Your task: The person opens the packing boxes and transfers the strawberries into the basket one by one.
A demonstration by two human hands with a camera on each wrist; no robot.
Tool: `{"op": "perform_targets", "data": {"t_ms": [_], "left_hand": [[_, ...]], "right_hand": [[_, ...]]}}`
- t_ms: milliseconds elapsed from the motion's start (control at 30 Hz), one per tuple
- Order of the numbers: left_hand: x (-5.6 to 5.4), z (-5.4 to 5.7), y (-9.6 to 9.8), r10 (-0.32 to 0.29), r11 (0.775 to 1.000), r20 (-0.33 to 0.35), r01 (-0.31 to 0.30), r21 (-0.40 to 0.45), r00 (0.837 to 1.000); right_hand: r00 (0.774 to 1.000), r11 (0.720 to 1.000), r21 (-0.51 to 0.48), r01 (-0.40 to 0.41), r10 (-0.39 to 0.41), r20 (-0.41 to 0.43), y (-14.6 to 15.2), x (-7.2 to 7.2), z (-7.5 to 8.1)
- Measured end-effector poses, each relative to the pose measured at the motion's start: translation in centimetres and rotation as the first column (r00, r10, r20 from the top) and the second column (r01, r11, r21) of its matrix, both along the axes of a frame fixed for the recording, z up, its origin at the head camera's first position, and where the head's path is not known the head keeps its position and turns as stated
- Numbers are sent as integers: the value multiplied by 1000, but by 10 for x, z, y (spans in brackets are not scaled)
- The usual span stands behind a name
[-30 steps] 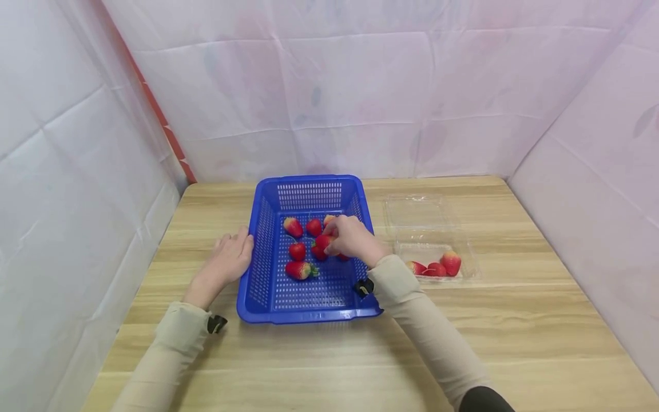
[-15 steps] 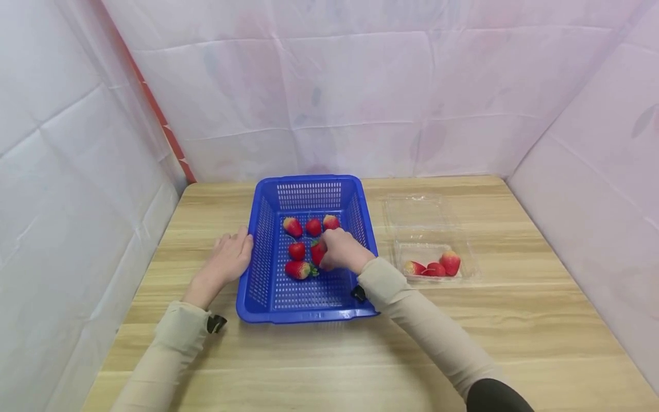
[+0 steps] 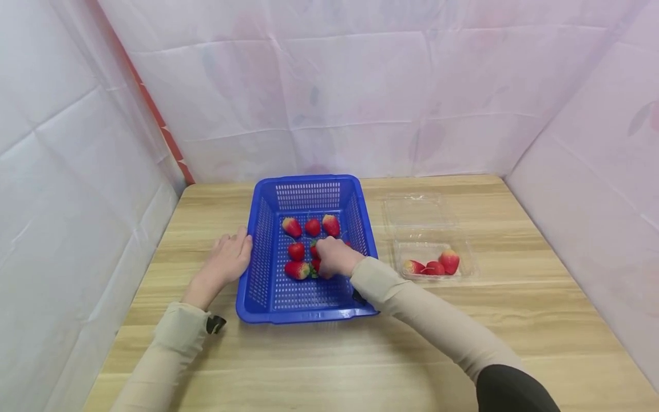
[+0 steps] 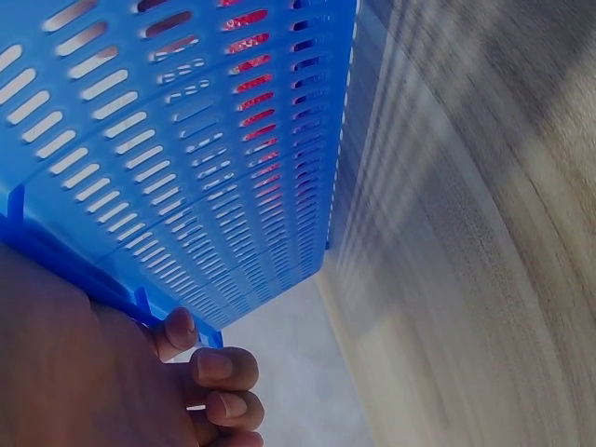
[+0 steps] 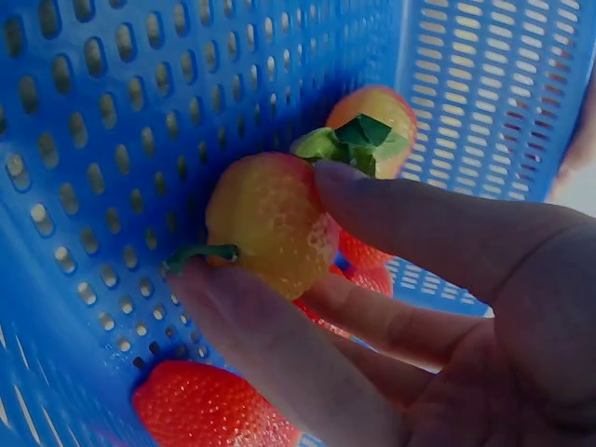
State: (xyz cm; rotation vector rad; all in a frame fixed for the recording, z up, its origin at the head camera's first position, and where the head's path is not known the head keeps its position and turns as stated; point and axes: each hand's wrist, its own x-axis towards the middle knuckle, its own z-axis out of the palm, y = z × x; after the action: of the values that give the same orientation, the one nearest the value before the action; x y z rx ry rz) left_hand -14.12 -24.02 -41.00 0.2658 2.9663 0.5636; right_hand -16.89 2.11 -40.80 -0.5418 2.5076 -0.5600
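Observation:
My right hand [image 3: 337, 258] is down inside the blue plastic basket [image 3: 304, 316]. In the right wrist view its thumb and fingers pinch a strawberry [image 5: 265, 219] with a pale yellow top. Around it lie other strawberries [image 3: 297, 270] and round red cherries [image 3: 296, 251] with thin stems; the right hand covers part of the group. At the basket's left side, my left hand [image 3: 230, 256] holds the rim, its thumb against the edge and its fingers curled, as the left wrist view shows.
Right of the basket, a clear plastic box [image 3: 418, 252] lies open with its lid [image 3: 412, 212] folded back. Two strawberries [image 3: 449, 261] and a cherry [image 3: 435, 268] are in it. The wooden table [image 3: 520, 286] is bounded by white cloth walls [image 3: 360, 91].
My right hand has lowered into the basket and shifted slightly toward its front, uncovering a strawberry at the back right. My left hand has stayed at the rim.

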Motion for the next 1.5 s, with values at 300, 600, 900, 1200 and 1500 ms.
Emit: {"op": "perform_targets", "data": {"t_ms": [300,600,900,1200,1500], "left_hand": [[2,1,-1,5,1000,-6,-5,-11,1000],[3,0,-1,5,1000,3,-5,-7,1000],[2,0,-1,9,1000,-3,-9,-5,1000],[2,-2,0,3,1000,6,-3,0,1000],[2,-1,0,-3,1000,1,3,9,1000]], "right_hand": [[1000,999,32,-17,17,20,-6,1,2],[999,999,46,-7,8,-31,-4,3,4],[995,999,37,26,-22,-93,-1,7,12],[981,999,-10,48,-49,-188,11,12,31],[944,995,-92,45,-72,-321,42,12,62]]}}
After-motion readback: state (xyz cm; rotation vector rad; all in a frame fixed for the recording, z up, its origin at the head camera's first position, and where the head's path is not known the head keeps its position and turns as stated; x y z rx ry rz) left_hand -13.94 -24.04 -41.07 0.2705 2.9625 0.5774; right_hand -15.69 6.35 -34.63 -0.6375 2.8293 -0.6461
